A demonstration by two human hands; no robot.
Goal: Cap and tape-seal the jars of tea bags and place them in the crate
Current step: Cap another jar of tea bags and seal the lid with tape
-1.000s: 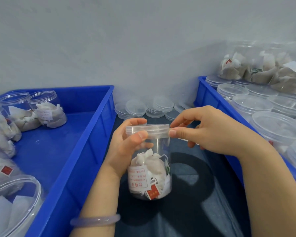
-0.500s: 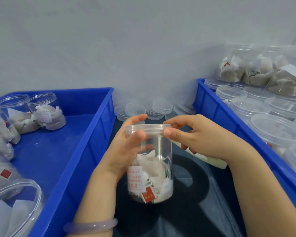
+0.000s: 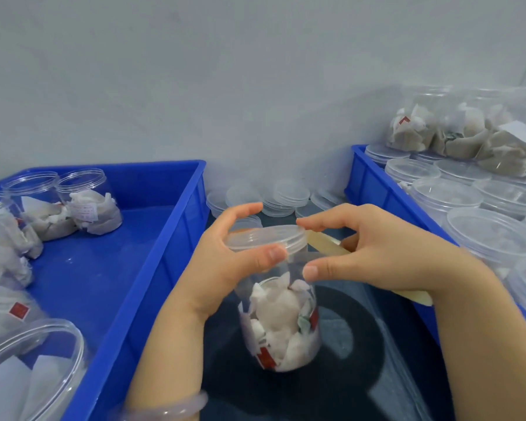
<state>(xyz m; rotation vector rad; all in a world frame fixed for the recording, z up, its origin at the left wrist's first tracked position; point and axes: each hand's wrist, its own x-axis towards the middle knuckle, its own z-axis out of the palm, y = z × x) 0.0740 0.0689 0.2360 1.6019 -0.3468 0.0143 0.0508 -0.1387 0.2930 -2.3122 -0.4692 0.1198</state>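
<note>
A clear jar of tea bags (image 3: 281, 323) stands on the dark mat between two blue crates, with a clear lid (image 3: 264, 237) on top. My left hand (image 3: 225, 268) grips the jar at the lid, thumb on the lid's front rim. My right hand (image 3: 377, 256) is at the lid's right side, its forefinger tip at the rim and its thumb tip against the jar wall just below. Its lower fingers curl round a pale yellow strip (image 3: 322, 243) that runs under the palm.
The left blue crate (image 3: 152, 259) holds open jars of tea bags (image 3: 85, 205). The right blue crate (image 3: 374, 183) is packed with capped jars (image 3: 447, 196), with more stacked on top. Loose clear lids (image 3: 286, 196) lie by the wall behind the hands.
The jar has turned, so its white label no longer faces me. My right thumb has dropped from the lid rim to the jar wall, and the yellow strip shows more.
</note>
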